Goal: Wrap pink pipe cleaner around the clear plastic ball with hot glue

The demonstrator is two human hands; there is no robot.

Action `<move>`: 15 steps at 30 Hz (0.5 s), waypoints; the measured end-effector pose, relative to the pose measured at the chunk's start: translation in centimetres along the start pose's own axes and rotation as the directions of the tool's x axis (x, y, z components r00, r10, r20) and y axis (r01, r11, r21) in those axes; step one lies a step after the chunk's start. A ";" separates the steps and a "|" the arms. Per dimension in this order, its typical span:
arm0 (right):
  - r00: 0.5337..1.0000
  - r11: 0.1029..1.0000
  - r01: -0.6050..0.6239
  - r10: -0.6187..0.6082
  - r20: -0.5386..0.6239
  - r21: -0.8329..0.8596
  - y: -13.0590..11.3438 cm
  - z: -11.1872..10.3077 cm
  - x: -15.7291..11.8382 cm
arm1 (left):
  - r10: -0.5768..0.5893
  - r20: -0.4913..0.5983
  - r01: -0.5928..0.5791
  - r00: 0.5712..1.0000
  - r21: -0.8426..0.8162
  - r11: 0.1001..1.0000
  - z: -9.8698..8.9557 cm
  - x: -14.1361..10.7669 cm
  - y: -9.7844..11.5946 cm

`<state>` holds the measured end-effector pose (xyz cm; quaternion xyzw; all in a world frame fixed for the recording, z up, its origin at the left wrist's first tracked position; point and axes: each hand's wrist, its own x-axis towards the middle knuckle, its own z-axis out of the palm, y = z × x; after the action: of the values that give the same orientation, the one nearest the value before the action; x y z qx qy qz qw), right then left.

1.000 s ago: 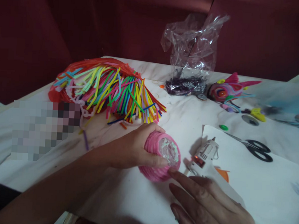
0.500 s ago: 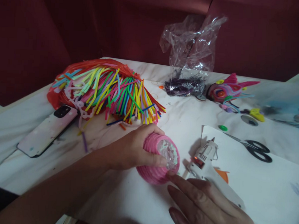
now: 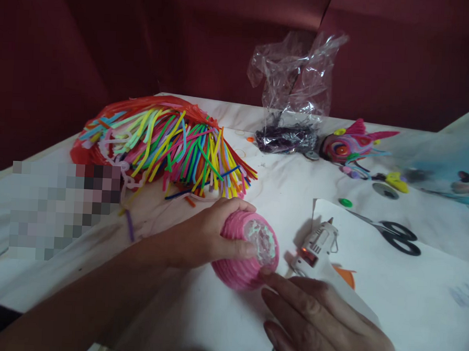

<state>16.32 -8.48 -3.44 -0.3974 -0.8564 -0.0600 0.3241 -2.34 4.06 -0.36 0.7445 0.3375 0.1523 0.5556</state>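
My left hand (image 3: 203,235) is wrapped round a pink pipe-cleaner-wrapped cylinder (image 3: 233,276), thumb across its near end. The cylinder lies tilted, with its end towards the right; pink ridged rings circle its side, and that end shows a clear, crinkled surface with pale green bits. At the lower rim, a fingertip of my right hand (image 3: 325,319) touches the pink coil. The other fingers of that hand are stretched out and slightly apart, its thumb not plainly visible. Just beyond the right hand lies a white glue gun (image 3: 318,245) with a small orange-red glow.
A red bag (image 3: 139,103) of many-coloured pipe cleaners (image 3: 188,152) spreads at the back left. Behind stands a clear plastic bag (image 3: 298,79) with dark strands. Black-handled scissors (image 3: 398,236) rest on white paper (image 3: 417,295), near a pink craft figure (image 3: 348,147). A blurred-out patch covers the left.
The whole view has shifted slightly. Both hands keep nearly the same hold and touch on the pink cylinder.
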 end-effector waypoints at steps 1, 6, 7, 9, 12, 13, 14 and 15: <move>1.000 1.000 0.007 -0.007 0.002 0.001 -0.1 0.0 0.0 | 0.002 -0.001 -0.002 1.000 -0.005 1.000 0.0 0.0 0.0; 1.000 1.000 0.012 -0.012 0.004 0.024 -0.3 0.2 0.0 | 0.010 0.050 -0.010 0.999 -0.005 1.000 -0.1 0.0 -0.1; 1.000 1.000 0.014 -0.014 -0.014 0.020 -0.4 0.2 0.0 | 0.009 0.055 -0.009 0.998 -0.002 1.000 -0.1 0.0 -0.1; 0.999 1.000 0.012 -0.012 -0.035 0.003 -0.4 0.3 0.2 | 0.003 0.021 -0.003 1.000 0.008 1.000 0.0 0.1 -0.2; 0.999 1.000 0.007 -0.007 -0.043 -0.004 -0.3 0.1 0.2 | -0.042 -0.085 0.044 0.995 0.015 0.999 0.4 0.1 -0.2; 1.000 1.000 0.009 -0.009 -0.030 -0.006 -0.3 0.0 0.2 | -0.058 -0.116 0.060 0.992 0.012 0.998 0.6 0.2 -0.2; 0.999 1.000 0.006 -0.006 -0.033 -0.014 -0.2 -0.1 0.1 | -0.071 -0.136 0.073 0.988 0.006 0.997 0.7 0.2 -0.1; 0.999 1.000 0.003 -0.004 -0.037 -0.021 -0.2 -0.2 0.1 | -0.078 -0.147 0.079 0.986 0.000 0.997 0.8 0.2 -0.1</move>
<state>16.26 -8.65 -3.20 -0.3982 -0.8502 -0.0767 0.3357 -1.71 3.60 -0.76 0.7191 0.4070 0.1835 0.5325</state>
